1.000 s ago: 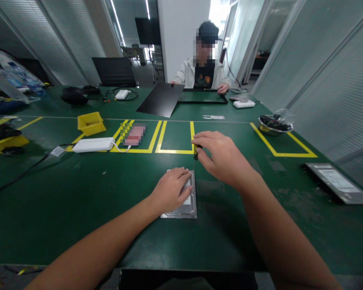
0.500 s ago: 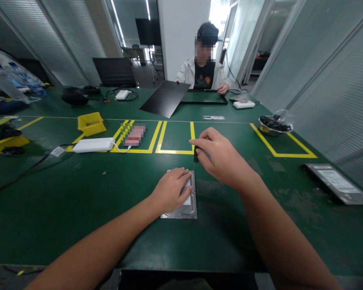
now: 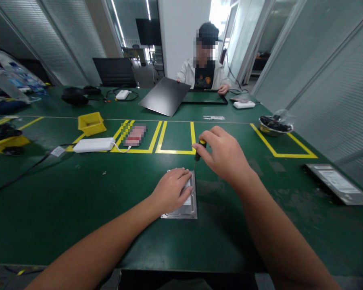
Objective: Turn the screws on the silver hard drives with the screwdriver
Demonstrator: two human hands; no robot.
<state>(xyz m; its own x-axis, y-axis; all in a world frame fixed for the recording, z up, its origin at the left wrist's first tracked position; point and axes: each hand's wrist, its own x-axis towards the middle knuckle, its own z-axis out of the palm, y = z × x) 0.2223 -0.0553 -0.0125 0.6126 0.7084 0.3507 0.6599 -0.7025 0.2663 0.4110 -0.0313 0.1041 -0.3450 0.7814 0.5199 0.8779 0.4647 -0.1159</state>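
A flat silver hard drive (image 3: 188,210) lies on the green table in front of me. My left hand (image 3: 171,190) rests flat on top of it and holds it down. My right hand (image 3: 225,157) grips a small screwdriver (image 3: 199,148) with a yellow and black handle. The screwdriver stands nearly upright, its tip at the drive's far right corner.
Yellow tape boxes (image 3: 175,139) mark the table beyond the drive. A white power brick (image 3: 93,144), a yellow bin (image 3: 91,123) and a metal bowl (image 3: 275,125) stand around. A flat tray (image 3: 339,183) lies at right. Across the table a person lifts a dark panel (image 3: 165,96).
My right hand's fingers have shifted on the screwdriver handle, turning it in place. My left hand has stayed put. The person opposite has raised the dark panel higher.
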